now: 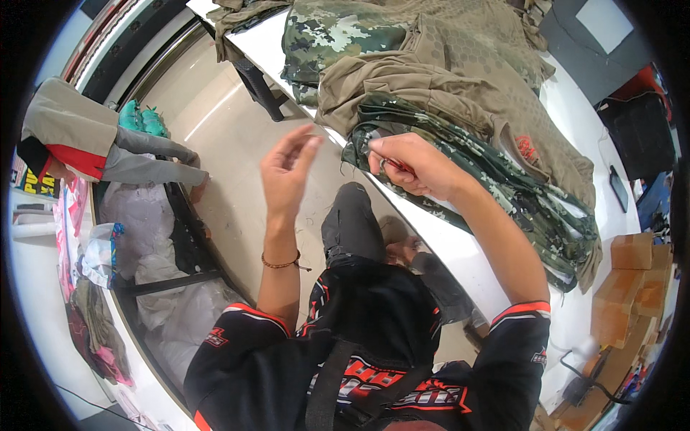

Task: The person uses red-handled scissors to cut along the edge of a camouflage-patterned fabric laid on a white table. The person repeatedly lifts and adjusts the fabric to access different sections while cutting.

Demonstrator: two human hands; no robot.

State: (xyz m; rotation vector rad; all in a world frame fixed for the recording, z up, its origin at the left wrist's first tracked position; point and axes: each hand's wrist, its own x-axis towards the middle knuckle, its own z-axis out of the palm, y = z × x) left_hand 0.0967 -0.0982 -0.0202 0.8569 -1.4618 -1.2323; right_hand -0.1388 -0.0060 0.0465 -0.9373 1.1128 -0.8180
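Observation:
My right hand point(418, 167) is closed around a small red tool point(399, 167); most of it is hidden in the fist, so its exact kind cannot be made out. Just beneath that hand lies a dark green camouflage garment point(474, 161), bunched along the near edge of the white table point(460, 244). Off to the left, over the floor, my left hand point(287, 172) is raised with thumb and fingertips pinched together. Something thin may be at its fingertips, too small and blurred to name. Brown garments point(417, 82) are heaped behind the green one.
A phone point(618, 189) lies on the table's right side, near cardboard boxes point(625, 287). At left, another person point(93, 136) bends over beside a long bin of white plastic bags point(158, 273). A dark stool point(260, 90) stands under the table's far end.

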